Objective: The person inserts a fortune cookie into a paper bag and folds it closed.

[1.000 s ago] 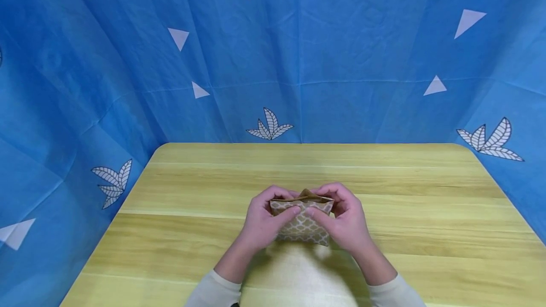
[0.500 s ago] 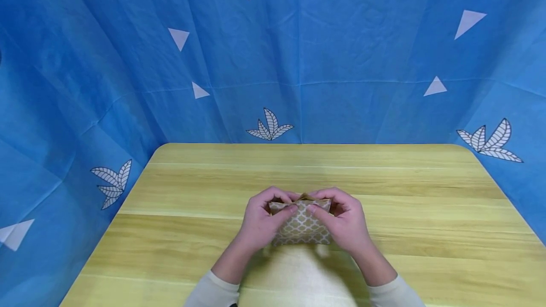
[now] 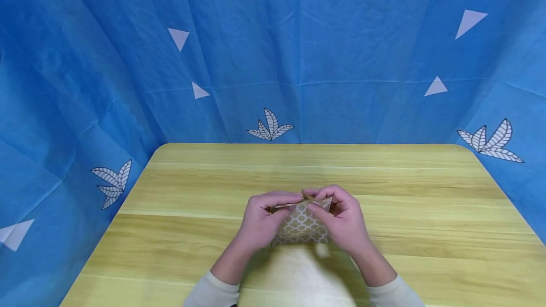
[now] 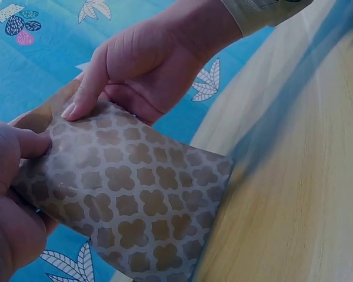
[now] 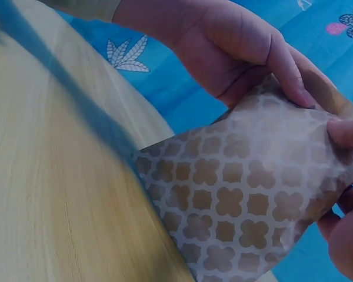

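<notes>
L hand (image 3: 260,219): my thumb + fingers pinch paper bag (image 3: 302,224) top edge.
R hand (image 3: 341,219): pinches same edge.
Risk: uneven pull could tear or crumple the mouth.

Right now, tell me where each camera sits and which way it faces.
Head: on the head, looking forward and down at the wooden table; both hands and sleeves show.
Left wrist: on the left wrist, facing the patterned paper bag; left hand near, right hand opposite.
Right wrist: mirrored, facing the same bag; right hand at the edge, left hand opposite.
All three share the bag, pinched by both hands.
</notes>
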Demonstrator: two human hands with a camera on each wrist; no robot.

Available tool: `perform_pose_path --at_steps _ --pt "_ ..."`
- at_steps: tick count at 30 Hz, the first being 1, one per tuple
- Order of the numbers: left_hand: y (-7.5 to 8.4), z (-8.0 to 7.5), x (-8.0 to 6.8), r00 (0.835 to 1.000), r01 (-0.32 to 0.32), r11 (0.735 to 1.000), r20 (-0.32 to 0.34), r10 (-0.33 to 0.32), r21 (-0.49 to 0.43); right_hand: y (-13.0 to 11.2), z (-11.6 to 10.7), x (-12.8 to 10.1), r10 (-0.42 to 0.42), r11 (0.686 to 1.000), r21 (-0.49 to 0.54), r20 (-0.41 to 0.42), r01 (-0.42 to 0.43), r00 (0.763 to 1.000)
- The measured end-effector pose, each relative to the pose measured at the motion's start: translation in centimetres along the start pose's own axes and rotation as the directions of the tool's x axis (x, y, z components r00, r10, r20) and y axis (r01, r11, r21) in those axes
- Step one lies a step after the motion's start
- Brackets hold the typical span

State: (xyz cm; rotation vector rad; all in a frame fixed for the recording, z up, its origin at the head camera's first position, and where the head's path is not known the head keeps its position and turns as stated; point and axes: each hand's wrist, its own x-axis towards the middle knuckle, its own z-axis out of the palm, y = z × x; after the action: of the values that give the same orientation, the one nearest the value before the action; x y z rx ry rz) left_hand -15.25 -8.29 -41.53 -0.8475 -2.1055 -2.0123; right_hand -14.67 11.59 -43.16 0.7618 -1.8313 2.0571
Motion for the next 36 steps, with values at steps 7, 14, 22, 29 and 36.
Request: perform_pose_path --at_steps 7,14,22,29,36 --pt "-0.1 0.0 -0.1 1.0 0.0 1.0 -0.016 0.0 -0.028 0.2 0.1 0.0 -0.006 1.0 0.0 -0.011 0.006 1.0" --pt "0.0 -0.1 -0.2 0.999 -0.04 0.999 0.006 0.04 0.008 0.4 0.1 -0.2 -0.023 0.999 0.03 -0.052 0.025 0.998" --pt "0.1 -0.2 -0.2 1.0 -0.011 0.998 -0.024 0.013 0.06 -0.1 -1.1 0.1 0.025 1.0 0.012 -0.018 -0.025 1.0" --pt "0.2 -0.2 -0.2 0.997 0.067 0.998 -0.036 -0.066 0.018 -0.8 -1.5 0.3 0.069 0.996 -0.047 -0.029 -0.071 0.997" --pt "0.4 -0.1 -0.2 0.992 0.115 0.993 -0.055 -0.115 -0.014 -0.7 -1.2 0.3 0.05 0.997 -0.047 -0.075 -0.054 0.996"
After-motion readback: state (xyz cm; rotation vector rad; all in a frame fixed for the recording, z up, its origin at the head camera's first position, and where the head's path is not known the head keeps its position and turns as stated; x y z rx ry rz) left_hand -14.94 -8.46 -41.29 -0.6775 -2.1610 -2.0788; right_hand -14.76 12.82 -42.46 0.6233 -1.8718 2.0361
